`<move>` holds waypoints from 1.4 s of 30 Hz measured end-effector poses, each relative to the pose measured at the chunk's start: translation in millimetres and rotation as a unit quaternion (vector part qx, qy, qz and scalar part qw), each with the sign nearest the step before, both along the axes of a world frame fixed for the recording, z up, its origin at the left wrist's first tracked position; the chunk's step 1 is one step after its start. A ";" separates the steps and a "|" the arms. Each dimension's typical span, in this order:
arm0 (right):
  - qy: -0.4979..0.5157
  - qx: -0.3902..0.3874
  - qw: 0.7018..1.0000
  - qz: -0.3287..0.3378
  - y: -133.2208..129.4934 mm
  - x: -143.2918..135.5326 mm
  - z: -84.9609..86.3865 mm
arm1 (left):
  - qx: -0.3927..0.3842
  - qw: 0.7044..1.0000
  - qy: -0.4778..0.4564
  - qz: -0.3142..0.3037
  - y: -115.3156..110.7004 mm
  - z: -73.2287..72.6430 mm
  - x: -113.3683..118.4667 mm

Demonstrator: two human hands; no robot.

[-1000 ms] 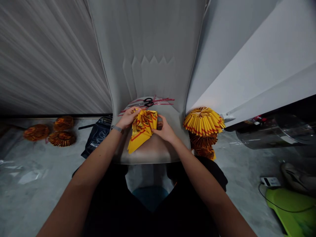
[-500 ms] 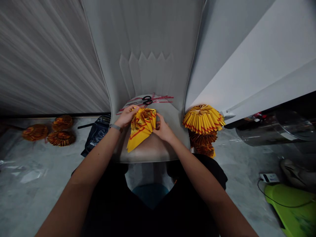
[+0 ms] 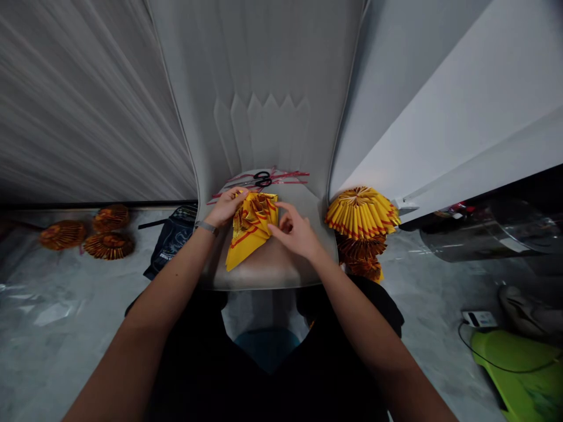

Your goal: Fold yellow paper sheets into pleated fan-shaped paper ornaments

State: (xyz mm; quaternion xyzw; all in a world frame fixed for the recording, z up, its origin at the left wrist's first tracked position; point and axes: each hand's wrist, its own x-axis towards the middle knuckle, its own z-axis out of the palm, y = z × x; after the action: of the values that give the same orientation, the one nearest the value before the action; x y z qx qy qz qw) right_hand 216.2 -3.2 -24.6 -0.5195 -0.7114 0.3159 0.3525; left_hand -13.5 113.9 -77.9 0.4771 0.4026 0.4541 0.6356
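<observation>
A pleated yellow and gold paper (image 3: 250,239) with red stripes rests on the grey chair seat (image 3: 290,261), part of it folded into ridges and its lower corner flat and pointed. My left hand (image 3: 226,206) grips its upper left edge, thumb on top. At its right edge is my right hand (image 3: 295,228), fingers spread apart, with the thumb tip at or very near the folds. Behind the paper lie black-handled scissors (image 3: 263,179) across thin red strips (image 3: 290,176).
Right of the chair stands a stack of pleated yellow paper fans (image 3: 363,212). Several more pleated rounds (image 3: 109,246) lie on the floor at left, near a dark bag (image 3: 172,240). The chair's backrest (image 3: 272,64) rises ahead. A green plastic stool (image 3: 519,363) is at lower right.
My right hand has loosened from the paper's right edge and shifted slightly right, its fingers opening wider. My left hand and the paper have stayed in place.
</observation>
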 end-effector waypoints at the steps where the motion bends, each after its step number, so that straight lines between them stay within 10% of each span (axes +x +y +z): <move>1: -0.016 0.002 1.000 0.020 -0.9 -3.5 3.7 | 0.002 1.000 0.004 0.004 -0.1 0.5 0.6; 16: -0.241 0.035 0.970 0.014 17.5 -13.6 38.1 | 0.004 1.000 0.018 -0.015 -3.1 4.2 -1.8; 42: -0.226 0.016 0.970 -0.084 37.2 -40.2 13.6 | 0.010 0.999 0.030 -0.004 -11.3 10.8 0.6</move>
State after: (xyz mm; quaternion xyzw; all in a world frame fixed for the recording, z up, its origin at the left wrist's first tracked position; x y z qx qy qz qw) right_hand 175.9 34.0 -11.0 -0.6301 -0.7311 0.1480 0.2158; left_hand -12.9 102.7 -67.1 0.4985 0.4151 0.4410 0.6203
